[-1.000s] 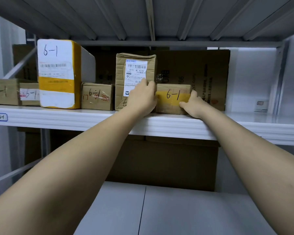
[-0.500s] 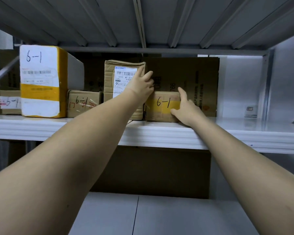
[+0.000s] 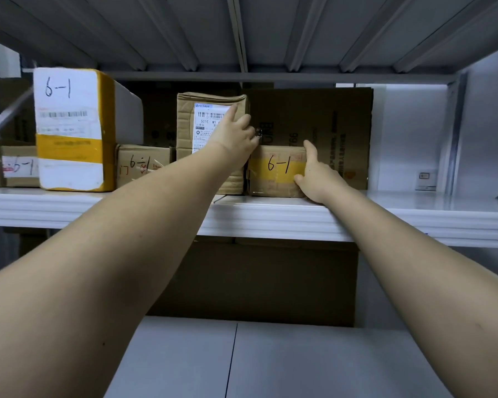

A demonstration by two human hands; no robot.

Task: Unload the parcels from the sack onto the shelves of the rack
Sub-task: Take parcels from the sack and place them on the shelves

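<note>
Rightward, shelf [image 3: 414, 208] lies bare; right hand [image 3: 318, 179] grips small box [image 3: 273, 170], left hand [image 3: 235, 136] (fingers straight) touches tall box [image 3: 190, 122].

A large flattened cardboard sheet [image 3: 328, 122] is stood upright at the back of the upper shelf [image 3: 414, 216], with dark lettering printed sideways on its face and a small orange mark near its lower right corner. To its right a pale wall [image 3: 408, 133] is seen, brightly lit, and a small white wall plate [image 3: 425, 179] is mounted low on it, just above shelf level. A broad brown carton [image 3: 270, 282] is set in shadow against the rear of the lower shelf [image 3: 314, 363]. At far left, a further dark cardboard panel [image 3: 9, 93] is partly seen behind the rack's framing.
</note>
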